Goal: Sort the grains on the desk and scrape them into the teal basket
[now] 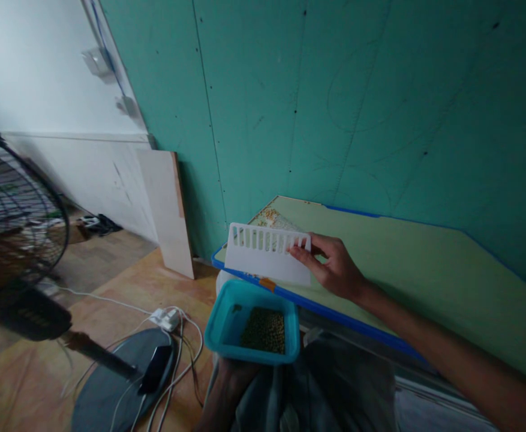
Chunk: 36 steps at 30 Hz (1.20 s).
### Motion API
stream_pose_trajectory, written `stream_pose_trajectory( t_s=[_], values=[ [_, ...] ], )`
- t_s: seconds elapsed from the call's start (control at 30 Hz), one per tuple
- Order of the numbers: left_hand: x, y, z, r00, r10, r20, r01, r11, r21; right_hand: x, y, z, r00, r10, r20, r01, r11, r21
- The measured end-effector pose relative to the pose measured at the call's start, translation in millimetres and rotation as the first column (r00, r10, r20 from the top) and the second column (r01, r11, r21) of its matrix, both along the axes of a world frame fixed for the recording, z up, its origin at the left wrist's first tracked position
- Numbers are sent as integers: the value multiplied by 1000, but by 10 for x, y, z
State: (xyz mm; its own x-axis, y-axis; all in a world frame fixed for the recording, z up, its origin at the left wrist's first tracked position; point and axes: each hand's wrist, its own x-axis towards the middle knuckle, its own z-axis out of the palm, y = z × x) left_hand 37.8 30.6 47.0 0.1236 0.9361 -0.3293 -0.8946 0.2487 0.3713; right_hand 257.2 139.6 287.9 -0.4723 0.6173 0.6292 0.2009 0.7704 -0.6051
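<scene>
My right hand (328,264) pinches the right end of a white slotted plastic panel (267,264), thumb and fingers closed on it. The panel is tilted above the table's left corner, its row of slots along the upper edge. Below it, my left hand (239,369) holds a teal plastic tub (215,327) from underneath; the tub hides most of its fingers. Small green and tan beans (265,330) lie in the tub, mostly toward its right side. Behind the panel, small yellowish grains (270,214) are scattered on the tabletop, partly hidden.
The pale green table (406,264) has blue edging and stands against a green wall (263,108). At left are a standing fan (20,228), a phone (155,369) on its base, and a power strip (166,319) with loose cables. A white board (166,210) leans on the wall.
</scene>
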Motion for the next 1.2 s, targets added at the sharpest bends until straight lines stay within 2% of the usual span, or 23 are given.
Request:
stream_pose_trajectory(
  t_s=[0.1,0.17,0.27,0.33,0.47,0.57,0.73,0.97,1.13,1.2],
  values=[
    [-13,-13,-49,999,-10,-47,12,999,33,-14,-16,-6,999,42,11,-42,999,2],
    [-6,-11,-24,998,-4,-67,8,998,59,-22,-17,-9,998,51,22,-51,999,7],
    [37,2,127,999,43,-14,-44,997,-63,-20,8,-21,999,4,32,-5,999,38],
    [76,5,261,999,27,26,-23,990,-141,-12,40,-36,998,-43,34,41,997,58],
    [121,-11,411,998,32,58,-23,988,-153,4,105,-68,994,-106,18,104,993,61],
    [120,-15,385,994,37,102,-24,991,-133,19,138,-82,983,-181,-9,181,982,59],
    [122,3,336,978,92,189,-54,979,-198,35,176,-101,962,-274,-14,274,959,79],
    [160,-25,464,985,101,139,-71,976,-207,10,161,-109,979,-203,34,201,977,65],
    [96,-29,313,990,21,143,-4,993,-120,0,109,-71,988,-156,14,155,987,50],
    [78,-21,251,990,28,140,-14,995,-99,0,100,-66,987,-157,20,155,986,56]
  ],
)
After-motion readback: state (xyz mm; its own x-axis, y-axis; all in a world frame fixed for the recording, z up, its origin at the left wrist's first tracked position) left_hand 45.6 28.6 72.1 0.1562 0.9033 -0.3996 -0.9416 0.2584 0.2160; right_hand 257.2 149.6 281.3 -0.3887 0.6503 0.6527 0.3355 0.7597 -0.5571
